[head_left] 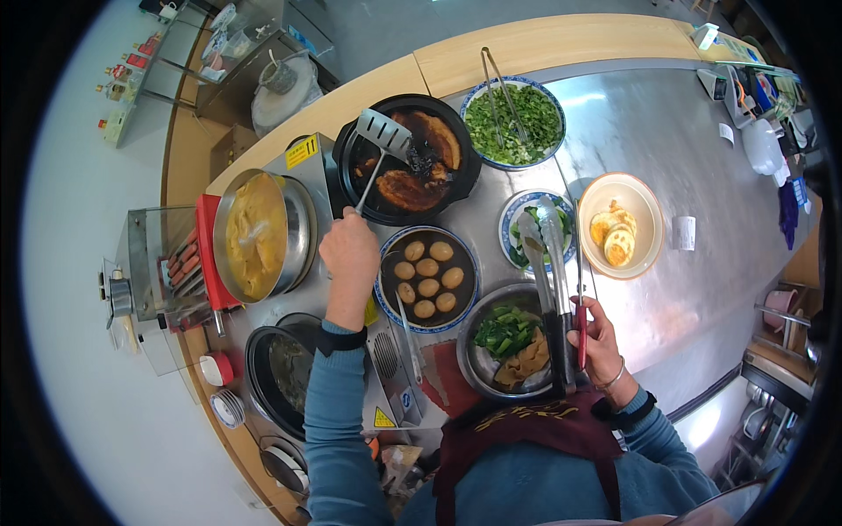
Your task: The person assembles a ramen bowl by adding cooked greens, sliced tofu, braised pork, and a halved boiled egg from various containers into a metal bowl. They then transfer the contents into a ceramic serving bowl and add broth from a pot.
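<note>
Fingers of my left hand (pixel 351 250) are wrapped round the handle of a slotted metal spatula (pixel 384 133). Its blade is over a black round pot (pixel 340 188), where browned slabs of meat (pixel 409 190) sit in dark sauce. My right hand (pixel 600 340) grips a long, thin metal tool with a red handle (pixel 581 335); its exact kind is unclear. Just left of that hand, black-handled tongs (pixel 551 254) lie across a steel bowl (pixel 467 359) of greens and brown folded pieces. Their tips reach a small patterned bowl (pixel 507 210) of leafy greens.
Brown eggs fill a blue-rimmed bowl (pixel 381 291) with a utensil leaning in it. Chopped greens with tongs (pixel 502 96) stand at the back. Fried eggs lie in a cream bowl (pixel 651 197). A pan of yellow food (pixel 254 237) and a black pot (pixel 256 386) are left.
</note>
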`<state>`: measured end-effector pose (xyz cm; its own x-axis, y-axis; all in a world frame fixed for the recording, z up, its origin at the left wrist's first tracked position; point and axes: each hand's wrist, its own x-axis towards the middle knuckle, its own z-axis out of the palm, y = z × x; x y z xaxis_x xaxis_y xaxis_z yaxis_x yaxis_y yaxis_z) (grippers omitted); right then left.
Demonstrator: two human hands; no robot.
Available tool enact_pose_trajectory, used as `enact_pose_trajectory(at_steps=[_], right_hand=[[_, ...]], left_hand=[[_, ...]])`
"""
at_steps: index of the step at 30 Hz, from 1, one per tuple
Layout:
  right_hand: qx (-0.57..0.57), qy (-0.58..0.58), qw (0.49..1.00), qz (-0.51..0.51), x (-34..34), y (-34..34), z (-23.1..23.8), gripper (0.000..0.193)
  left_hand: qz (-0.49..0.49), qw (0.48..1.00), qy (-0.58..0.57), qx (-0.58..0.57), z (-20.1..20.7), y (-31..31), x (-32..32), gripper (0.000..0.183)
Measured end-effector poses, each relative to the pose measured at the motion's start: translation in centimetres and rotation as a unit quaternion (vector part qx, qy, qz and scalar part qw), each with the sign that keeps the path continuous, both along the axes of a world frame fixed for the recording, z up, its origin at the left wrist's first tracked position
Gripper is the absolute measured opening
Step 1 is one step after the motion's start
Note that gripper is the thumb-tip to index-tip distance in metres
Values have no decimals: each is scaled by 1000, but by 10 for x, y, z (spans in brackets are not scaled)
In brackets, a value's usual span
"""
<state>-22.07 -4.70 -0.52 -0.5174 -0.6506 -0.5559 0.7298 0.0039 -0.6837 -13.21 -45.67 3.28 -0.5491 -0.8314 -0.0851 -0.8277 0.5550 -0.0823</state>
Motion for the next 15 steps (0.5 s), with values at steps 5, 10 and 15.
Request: enact_pose_trajectory(at_steps=[5,10,15], right_hand=[[-4,-4,1000,-2,-3,-1,-1,64],[-7,2,1000,-1,-7,-4,1,66],[2,-10,1000,0,-9,-8,2,66]], left_hand=[[51,992,69,96,-15,3,-2,27],[99,953,176,225,-47,-18,21,38],[109,895,287,324,-64,-31,48,20]])
